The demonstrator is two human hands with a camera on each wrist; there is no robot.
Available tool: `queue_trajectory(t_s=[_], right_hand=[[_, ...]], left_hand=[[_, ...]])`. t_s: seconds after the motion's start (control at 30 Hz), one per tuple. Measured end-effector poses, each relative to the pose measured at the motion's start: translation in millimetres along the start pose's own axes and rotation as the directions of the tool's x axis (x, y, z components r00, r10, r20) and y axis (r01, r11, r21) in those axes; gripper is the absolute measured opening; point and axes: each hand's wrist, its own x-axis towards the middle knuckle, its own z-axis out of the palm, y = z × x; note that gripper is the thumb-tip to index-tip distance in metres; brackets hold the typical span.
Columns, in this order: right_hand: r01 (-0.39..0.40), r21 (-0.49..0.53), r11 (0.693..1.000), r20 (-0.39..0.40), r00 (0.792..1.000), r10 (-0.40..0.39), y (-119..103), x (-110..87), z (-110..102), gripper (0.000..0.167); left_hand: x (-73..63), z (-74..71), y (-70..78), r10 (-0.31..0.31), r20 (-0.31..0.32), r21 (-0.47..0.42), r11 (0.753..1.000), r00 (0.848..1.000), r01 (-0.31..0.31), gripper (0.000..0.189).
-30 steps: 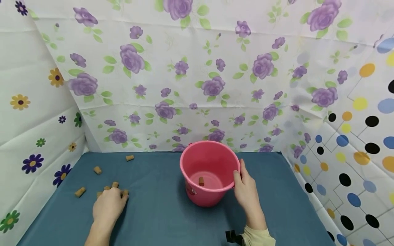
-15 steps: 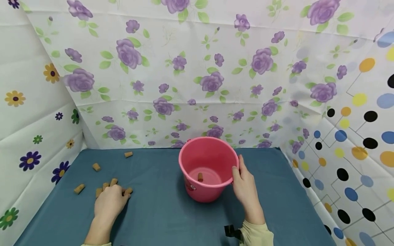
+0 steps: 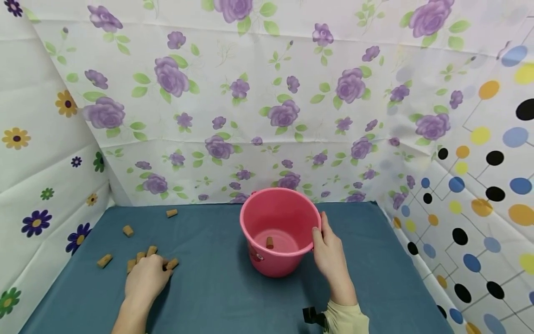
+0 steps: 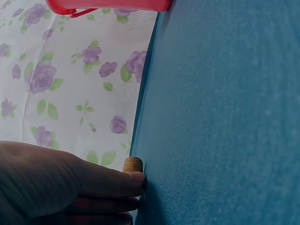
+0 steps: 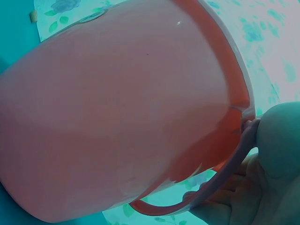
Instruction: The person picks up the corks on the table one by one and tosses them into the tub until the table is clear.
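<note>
In the head view my left hand (image 3: pixel 146 278) is low over the cloth among corks. Its thumb and fingers pinch a cork (image 3: pixel 172 264) at their right. In the left wrist view, that cork's end (image 4: pixel 133 163) sticks out beyond the thumb. More corks lie just past the knuckles, including one cork (image 3: pixel 152 250) partly covered by the hand. A pink bucket (image 3: pixel 267 266) stands at the middle, tipped slightly, with one cork (image 3: pixel 270 243) inside. My right hand (image 3: pixel 331 255) grips its rim at the right side; in the right wrist view the bucket's handle (image 5: pixel 229 164) crosses the fingers.
Single corks lie farther off at the left: one near the back edge (image 3: pixel 172 213), one cork (image 3: pixel 128 231) before it, and another cork (image 3: pixel 104 261) at the far left. A blue cloth (image 3: pixel 208 297) covers the table. Patterned sheets (image 3: pixel 250 102) rise behind and on both sides.
The cork by my left thumb has shifted slightly away from the other corks, and my fingers have moved with it. My right hand keeps its grip on the bucket.
</note>
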Motion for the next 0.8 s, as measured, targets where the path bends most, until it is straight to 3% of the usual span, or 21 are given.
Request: queue_trajectory(t_s=[0.2,0.8], right_hand=[[0.004,0.003,1.000,-0.001,1.000,-0.004,-0.3,0.2,0.6,0.063],[0.011,-0.012,1.000,-0.008,1.000,-0.011,2.3,0.9,1.7,0.063]], left_hand=[[0.4,-1.0,0.9,-0.016,0.004,0.010,1.000,1.000,0.016,0.021],[-2.5,-1.0,2.4,-0.008,-0.010,-0.002,1.000,1.000,0.008,0.013]])
